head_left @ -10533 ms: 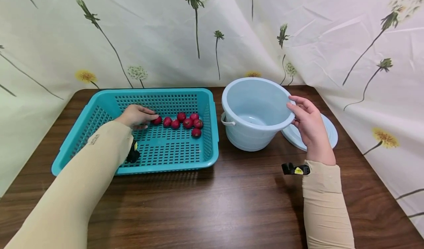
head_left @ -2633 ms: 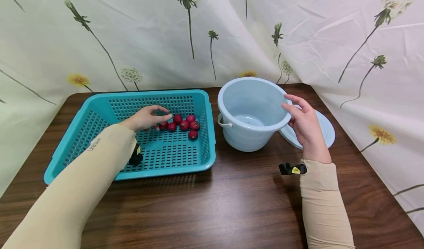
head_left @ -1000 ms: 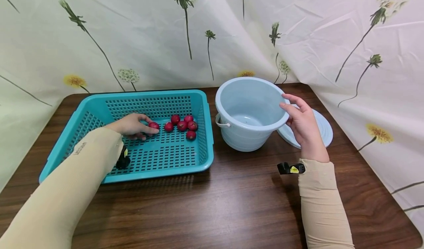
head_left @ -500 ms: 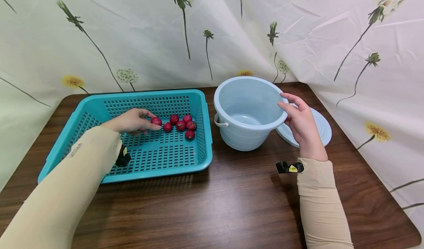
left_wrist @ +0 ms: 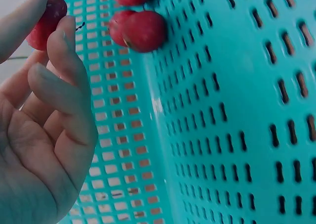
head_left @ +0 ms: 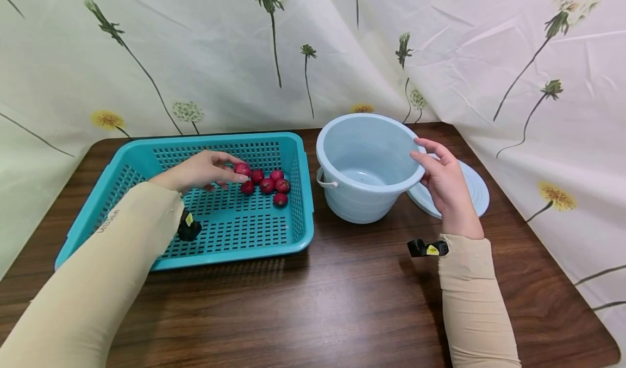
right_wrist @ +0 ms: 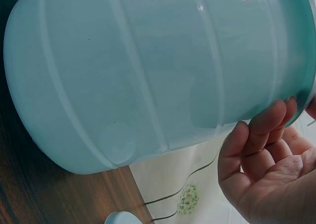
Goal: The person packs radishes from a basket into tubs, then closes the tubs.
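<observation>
My left hand (head_left: pixel 202 170) is over the back middle of a turquoise perforated basket (head_left: pixel 235 255), pinching a small round red fruit (head_left: pixel 242 169) between thumb and fingertips. In the left wrist view that red fruit (left_wrist: pixel 47 23) sits above the basket floor, a thin dark stem close by. Several more such fruits (head_left: pixel 267 186) lie loose to its right on the basket floor. With thumb and fingers my right hand (head_left: pixel 447 186) grips the right rim of a light blue bucket (head_left: pixel 364 205). The right wrist view has its curled fingers (right_wrist: pixel 266 120) against the bucket's side.
A pale blue round lid (head_left: pixel 476 188) lies behind my right hand. The bucket's white handle (head_left: pixel 326 180) hangs on its left side, close to the basket. A flower-patterned cloth (head_left: pixel 220 52) borders the dark wooden table (head_left: pixel 318 303).
Since one second ago my left hand has lifted the pinched fruit and moved it right, towards the other fruits. Fewer fruits lie in the basket than at first. My right hand stays on the rim.
</observation>
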Demonstrator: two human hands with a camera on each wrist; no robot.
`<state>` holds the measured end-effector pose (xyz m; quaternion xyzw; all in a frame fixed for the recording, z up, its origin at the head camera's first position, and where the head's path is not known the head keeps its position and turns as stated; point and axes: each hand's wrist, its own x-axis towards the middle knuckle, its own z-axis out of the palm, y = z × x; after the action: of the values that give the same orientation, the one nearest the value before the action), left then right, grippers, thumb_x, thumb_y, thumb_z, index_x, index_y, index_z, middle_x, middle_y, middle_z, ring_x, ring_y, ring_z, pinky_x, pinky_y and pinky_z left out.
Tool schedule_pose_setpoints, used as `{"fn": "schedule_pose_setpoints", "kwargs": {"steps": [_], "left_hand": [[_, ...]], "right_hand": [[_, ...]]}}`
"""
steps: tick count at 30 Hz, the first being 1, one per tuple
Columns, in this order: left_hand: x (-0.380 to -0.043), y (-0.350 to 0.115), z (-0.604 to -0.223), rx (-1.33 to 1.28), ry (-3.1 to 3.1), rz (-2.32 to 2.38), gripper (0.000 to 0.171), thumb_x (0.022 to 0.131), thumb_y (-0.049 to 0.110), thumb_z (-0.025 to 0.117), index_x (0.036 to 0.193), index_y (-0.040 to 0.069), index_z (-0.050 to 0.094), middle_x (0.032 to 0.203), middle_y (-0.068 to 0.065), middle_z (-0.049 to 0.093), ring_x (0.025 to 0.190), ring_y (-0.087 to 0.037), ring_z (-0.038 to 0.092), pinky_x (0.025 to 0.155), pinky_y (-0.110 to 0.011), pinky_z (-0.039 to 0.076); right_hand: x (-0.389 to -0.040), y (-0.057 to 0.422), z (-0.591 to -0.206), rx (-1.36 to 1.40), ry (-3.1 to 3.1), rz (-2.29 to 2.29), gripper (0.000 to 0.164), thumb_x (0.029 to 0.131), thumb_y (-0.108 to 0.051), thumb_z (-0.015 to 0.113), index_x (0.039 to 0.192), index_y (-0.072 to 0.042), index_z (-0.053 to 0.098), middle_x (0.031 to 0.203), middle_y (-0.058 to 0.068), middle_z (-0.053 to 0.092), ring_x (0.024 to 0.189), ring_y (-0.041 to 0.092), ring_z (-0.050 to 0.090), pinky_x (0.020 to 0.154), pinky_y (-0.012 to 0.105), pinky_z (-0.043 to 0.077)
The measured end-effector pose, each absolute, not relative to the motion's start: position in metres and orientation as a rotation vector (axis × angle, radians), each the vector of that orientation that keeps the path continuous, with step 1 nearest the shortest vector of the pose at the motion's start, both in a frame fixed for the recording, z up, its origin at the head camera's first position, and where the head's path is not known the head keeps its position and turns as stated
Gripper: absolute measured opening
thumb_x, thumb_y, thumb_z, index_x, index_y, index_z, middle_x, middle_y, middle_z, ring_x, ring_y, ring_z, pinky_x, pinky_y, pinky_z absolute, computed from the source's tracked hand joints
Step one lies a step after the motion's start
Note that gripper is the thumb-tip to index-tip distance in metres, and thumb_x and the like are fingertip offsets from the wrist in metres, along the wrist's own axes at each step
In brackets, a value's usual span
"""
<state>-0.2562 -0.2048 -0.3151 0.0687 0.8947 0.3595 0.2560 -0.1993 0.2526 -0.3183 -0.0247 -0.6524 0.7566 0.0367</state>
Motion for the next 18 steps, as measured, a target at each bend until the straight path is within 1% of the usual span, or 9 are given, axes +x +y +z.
{"fn": "schedule_pose_setpoints", "kwargs": {"steps": [7, 13, 18], "left_hand": [[-0.256, -0.191, -0.307, 0.254, 2.409, 1.011, 0.068, 0.091, 0.046, 0.069, 0.145, 0.012, 0.046, 0.112, -0.004, 0.066, 0.095, -0.024, 0.061, 0.071, -0.036, 0.053], [-0.251, -0.175, -0.292, 0.313, 2.406, 1.08, 0.06, 0.092, 0.042, 0.07, 0.141, 0.013, 0.051, 0.1, -0.002, 0.067, 0.089, -0.025, 0.061, 0.07, -0.035, 0.052], [-0.25, -0.162, -0.283, 0.327, 2.413, 1.138, 0.057, 0.091, 0.043, 0.071, 0.138, 0.016, 0.053, 0.099, -0.001, 0.067, 0.084, -0.022, 0.06, 0.068, -0.034, 0.049]], "right_hand": [[-0.2, 0.252, -0.318, -0.087, -2.012, 2.315, 0.025, 0.094, -0.018, 0.068, 0.119, -0.019, 0.062, 0.094, -0.001, 0.068, 0.074, 0.007, 0.066, 0.068, 0.019, 0.054], [-0.2, 0.252, -0.318, -0.087, -2.012, 2.313, 0.026, 0.094, -0.018, 0.068, 0.119, -0.019, 0.062, 0.097, 0.0, 0.067, 0.074, 0.007, 0.066, 0.068, 0.019, 0.055], [-0.2, 0.253, -0.318, -0.082, -2.003, 2.322, 0.026, 0.094, -0.017, 0.068, 0.119, -0.018, 0.063, 0.096, 0.0, 0.068, 0.074, 0.008, 0.067, 0.068, 0.019, 0.055]]}}
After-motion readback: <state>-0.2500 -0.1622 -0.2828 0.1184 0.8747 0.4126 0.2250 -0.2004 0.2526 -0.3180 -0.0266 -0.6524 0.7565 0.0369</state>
